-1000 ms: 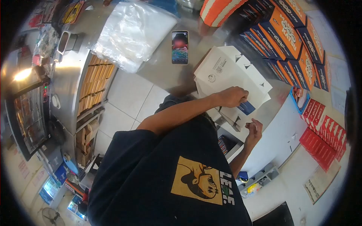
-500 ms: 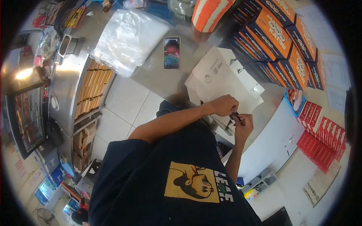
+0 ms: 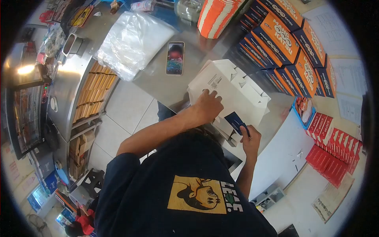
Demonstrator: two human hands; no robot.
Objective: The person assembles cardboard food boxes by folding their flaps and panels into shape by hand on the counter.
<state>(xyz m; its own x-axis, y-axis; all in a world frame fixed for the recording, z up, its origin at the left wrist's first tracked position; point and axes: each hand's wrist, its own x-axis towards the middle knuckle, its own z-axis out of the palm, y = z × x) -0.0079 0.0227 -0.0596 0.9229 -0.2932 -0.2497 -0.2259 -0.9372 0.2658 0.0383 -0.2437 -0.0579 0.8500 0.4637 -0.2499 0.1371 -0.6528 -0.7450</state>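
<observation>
A pale, flat cardboard box blank point(image 3: 233, 89), with cut flaps along its far side and small dark print near its left edge, lies on the metal counter. Over its near left part is my left hand point(image 3: 208, 106), fingers bent and spread, the tips at or just above the cardboard; nothing shows in its grip. My right hand point(image 3: 251, 139) pinches a dark blue card point(image 3: 235, 120) with faint light marks. The card is tilted above the near edge of the blank. Part of the card is covered by my fingers.
A lit phone point(image 3: 175, 58) lies left of the blank, near clear plastic bags point(image 3: 134, 43). Orange and navy boxes point(image 3: 276, 37) are stacked at the far right, with red boxes point(image 3: 333, 138) nearer. An orange-striped bag point(image 3: 219, 17) stands at the back. A person in red point(image 3: 85, 221) is at lower left.
My hands were together at a small dark object; now they are apart. My left hand has moved left over the blank, while the dark blue card shows more fully in my right.
</observation>
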